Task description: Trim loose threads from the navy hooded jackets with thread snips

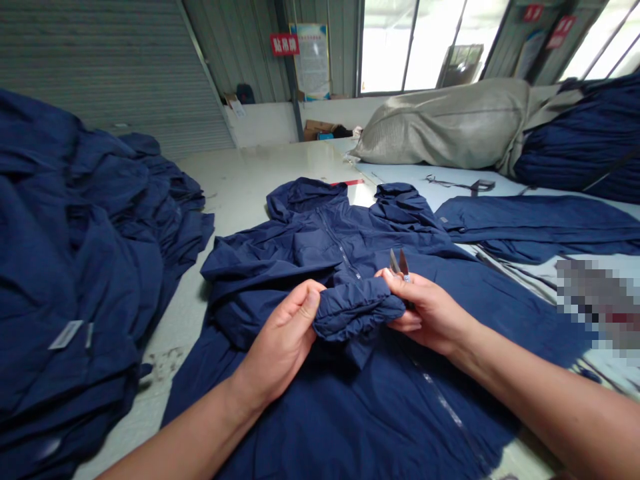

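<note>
A navy hooded jacket point(320, 243) lies spread out in front of me, its zipper running down the middle. Between my hands its gathered, elastic cuff point(357, 310) is raised and stretched sideways. My left hand point(287, 327) pinches the cuff's left end between thumb and fingers. At the other end, my right hand point(425, 310) grips the cuff with the thumb on top. Thread snips point(399, 263) are also held in that hand, their two blades pointing up and slightly apart; the handles are hidden in the palm.
A large heap of navy garments point(90, 267) rises on the left of the pale table point(240, 170). Behind on the right lie a stuffed grey sack point(445, 127) and a bundle of navy clothing point(585, 143). A folded navy garment point(540, 223) and dark cords are at the right.
</note>
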Action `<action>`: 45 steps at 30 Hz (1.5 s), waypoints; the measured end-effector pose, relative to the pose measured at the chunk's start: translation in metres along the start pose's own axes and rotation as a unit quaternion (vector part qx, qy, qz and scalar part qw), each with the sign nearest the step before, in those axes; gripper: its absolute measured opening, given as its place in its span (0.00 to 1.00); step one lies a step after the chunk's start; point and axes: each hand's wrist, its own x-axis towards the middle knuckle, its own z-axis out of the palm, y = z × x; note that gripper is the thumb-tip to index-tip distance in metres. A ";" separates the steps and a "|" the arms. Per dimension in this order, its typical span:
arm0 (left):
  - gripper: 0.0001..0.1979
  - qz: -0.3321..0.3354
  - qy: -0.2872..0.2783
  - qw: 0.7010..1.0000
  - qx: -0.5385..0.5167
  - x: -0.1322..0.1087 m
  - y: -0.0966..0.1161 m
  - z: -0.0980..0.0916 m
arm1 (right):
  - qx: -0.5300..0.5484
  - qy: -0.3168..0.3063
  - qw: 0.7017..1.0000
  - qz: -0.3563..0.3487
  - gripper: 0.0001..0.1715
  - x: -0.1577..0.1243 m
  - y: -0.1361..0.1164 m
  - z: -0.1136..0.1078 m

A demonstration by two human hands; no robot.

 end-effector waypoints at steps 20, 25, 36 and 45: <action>0.04 -0.066 0.038 0.997 -0.027 -0.003 0.005 0.011 | -0.423 0.202 0.851 -0.238 0.10 -0.003 0.003 0.005; 0.06 -0.053 0.053 0.997 -0.013 -0.005 0.004 0.014 | -0.468 0.149 0.808 -0.324 0.06 -0.015 -0.001 0.011; 0.03 -0.063 0.066 0.996 -0.003 -0.009 0.001 0.019 | -0.452 0.096 0.822 -0.333 0.04 -0.010 0.003 0.015; 0.07 -0.078 0.073 0.994 -0.006 -0.011 0.005 0.021 | -0.316 0.142 0.915 -0.207 0.12 -0.009 0.003 0.017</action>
